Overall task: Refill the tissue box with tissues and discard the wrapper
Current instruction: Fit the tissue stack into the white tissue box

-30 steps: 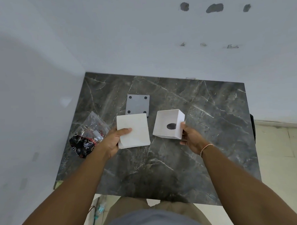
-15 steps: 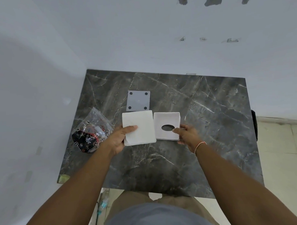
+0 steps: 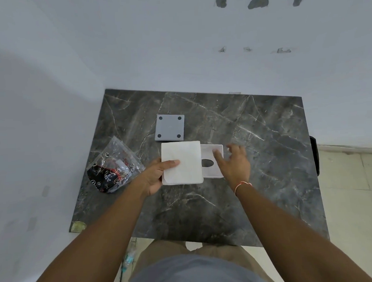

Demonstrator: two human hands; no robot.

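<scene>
A white stack of tissues [image 3: 181,162] is held at its left edge by my left hand [image 3: 155,175], thumb on top. It overlaps the left part of the white tissue box shell [image 3: 212,152], which lies upside down on the dark marble table [image 3: 266,169] with its oval slot [image 3: 206,163] showing inside. My right hand [image 3: 234,164] hovers over the shell's right side, fingers spread and blurred, holding nothing. The grey base plate of the box [image 3: 170,127], with a black pad at each corner, lies just behind the tissues. The crumpled clear wrapper [image 3: 113,166] with black and red print lies to the left.
The table stands in a corner, with white walls at the back and left. A black object [image 3: 314,155] is at the table's right edge. Pale floor tiles [image 3: 351,177] lie to the right. My knees are under the table's front edge.
The box shell was tipped down flat on the table and my right hand let go of it. My left hand carried the tissue stack right, until it overlapped the shell.
</scene>
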